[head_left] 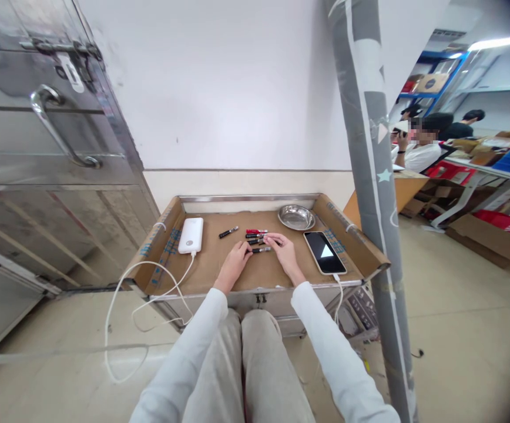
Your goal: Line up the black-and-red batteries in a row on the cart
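Short black pens with clear or silvery ends lie in a loose row on the brown cardboard tabletop (211, 270), along with a red pen (255, 231) at the row's far side. My left hand (236, 262) has its fingertips closed at the left end of the nearest black pen (260, 250). Beside the row's right ends is my right hand (284, 254), its thumb and fingers pinched together; what sits in the pinch is too small to make out. One separate black pen (228, 232) lies slanted to the left of the others.
A white power bank (191, 235) with a cable lies on the left. A steel bowl (296, 217) stands at the back right, with a plugged-in phone (325, 253) in front. A grey wrapped pole (376, 176) rises at the right; people sit beyond it.
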`<act>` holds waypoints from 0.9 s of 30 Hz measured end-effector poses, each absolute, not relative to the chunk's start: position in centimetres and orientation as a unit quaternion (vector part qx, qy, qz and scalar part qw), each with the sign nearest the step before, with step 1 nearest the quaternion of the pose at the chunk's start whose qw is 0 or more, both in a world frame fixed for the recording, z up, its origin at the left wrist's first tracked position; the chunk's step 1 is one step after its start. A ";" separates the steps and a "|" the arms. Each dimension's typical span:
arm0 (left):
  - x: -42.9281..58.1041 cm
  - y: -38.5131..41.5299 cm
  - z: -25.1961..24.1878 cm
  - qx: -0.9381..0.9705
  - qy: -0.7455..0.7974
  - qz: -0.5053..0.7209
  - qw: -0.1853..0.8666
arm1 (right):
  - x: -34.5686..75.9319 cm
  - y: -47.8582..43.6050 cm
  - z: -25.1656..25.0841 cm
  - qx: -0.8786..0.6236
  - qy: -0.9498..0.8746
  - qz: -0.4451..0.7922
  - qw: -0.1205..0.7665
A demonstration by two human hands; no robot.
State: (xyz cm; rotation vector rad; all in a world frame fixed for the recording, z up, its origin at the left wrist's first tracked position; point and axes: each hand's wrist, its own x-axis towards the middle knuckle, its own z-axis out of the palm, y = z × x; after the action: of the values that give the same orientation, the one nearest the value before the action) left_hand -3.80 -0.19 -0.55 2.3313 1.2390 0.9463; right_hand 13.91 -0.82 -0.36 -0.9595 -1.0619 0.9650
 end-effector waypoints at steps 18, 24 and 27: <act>-4.1 1.1 -1.1 0.836 0.381 0.347 0.190 | 14.2 -2.4 -1.0 -0.540 -0.768 0.047 0.342; -3.8 1.8 -1.2 0.835 0.393 0.341 0.181 | 14.5 -1.7 -1.4 -0.595 -0.736 -0.007 0.323; -3.4 2.1 -1.1 0.823 0.423 0.349 0.147 | 14.3 -1.4 -1.5 -0.614 -0.722 -0.038 0.316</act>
State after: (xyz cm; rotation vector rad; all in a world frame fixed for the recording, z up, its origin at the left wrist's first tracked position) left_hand -3.41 2.06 -1.09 2.3680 1.2182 1.0053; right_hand 14.26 -1.39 -1.47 -1.6171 -1.9007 -0.1006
